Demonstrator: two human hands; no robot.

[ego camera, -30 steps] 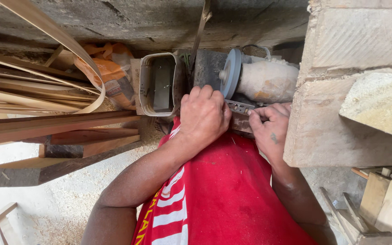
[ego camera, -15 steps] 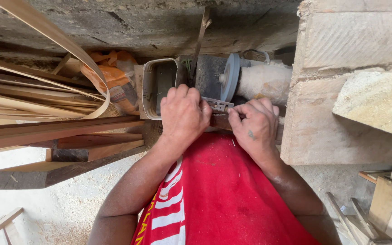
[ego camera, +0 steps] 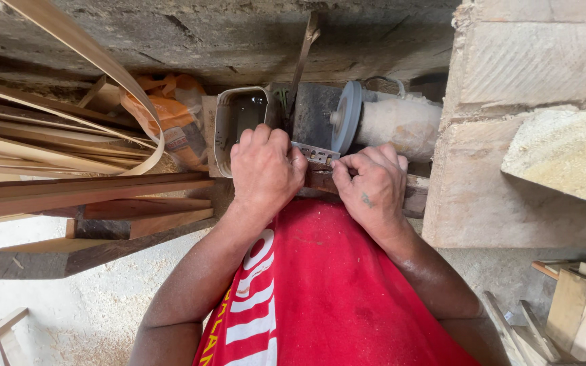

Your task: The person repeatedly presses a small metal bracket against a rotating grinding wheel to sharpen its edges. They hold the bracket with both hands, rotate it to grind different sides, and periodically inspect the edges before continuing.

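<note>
Fingers, left hand (ego camera: 264,169): curled together, clamped on one end of a small flat metal strip (ego camera: 315,154).
Fingers, right hand (ego camera: 372,184): bent together, pinching the other end of the same strip.
Metal strip: held between both hands, pale, just in front of a grey disc (ego camera: 346,116); its face too small to make out.
Disc: fixed to a dark machine block (ego camera: 315,112), beside a dust-caked rounded motor body (ego camera: 399,122).
Container: open grey box (ego camera: 240,116), left of the block, touching the left knuckles; inside dark, contents not discernible.
Bag: orange plastic sack (ego camera: 169,112), crumpled, left of the box; contents hidden.
Strap: thin brown band (ego camera: 304,47) hanging down to the block.
Surface: dark wooden ledge (ego camera: 415,196) under the right hand.
Timber: planks (ego camera: 89,203) and bent thin strips (ego camera: 49,146) stacked at left.
Wall: rough concrete (ego camera: 239,34) behind; pale blocks (ego camera: 523,135) at right.
Floor: sawdust (ego camera: 55,298) spread at lower left.
Clothing: red shirt (ego camera: 334,291) with white markings.
</note>
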